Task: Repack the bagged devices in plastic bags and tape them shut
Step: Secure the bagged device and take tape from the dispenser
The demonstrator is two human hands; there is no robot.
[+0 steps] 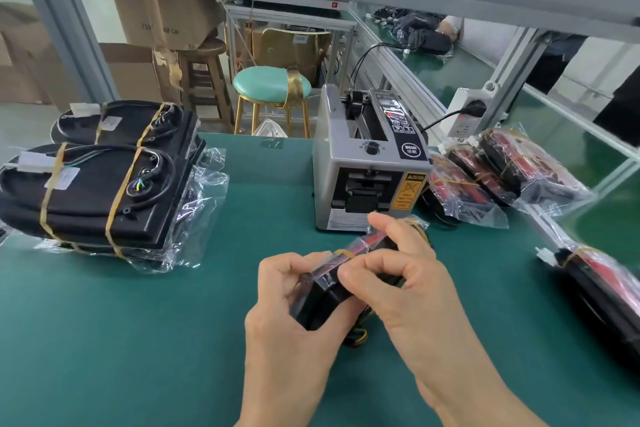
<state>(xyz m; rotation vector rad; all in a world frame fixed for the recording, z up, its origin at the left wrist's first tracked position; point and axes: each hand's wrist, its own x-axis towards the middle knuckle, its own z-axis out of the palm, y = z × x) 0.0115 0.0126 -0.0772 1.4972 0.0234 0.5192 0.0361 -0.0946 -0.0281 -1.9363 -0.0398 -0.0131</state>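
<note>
A black and red device in a clear plastic bag [332,284], bound with yellow rubber bands, is held just above the green table [138,340] at the centre. My left hand [287,308] grips its near left end with curled fingers. My right hand [398,274] curls over its top and right side, thumb and forefinger pinching at the bag. The grey tape dispenser [367,163] stands right behind the device.
Two stacks of large black devices [97,191] with rubber bands lie on plastic bags at the left. Several bagged red and black devices [498,180] lie right of the dispenser, one more [602,288] at the right edge. A power strip [465,114] and stools stand behind.
</note>
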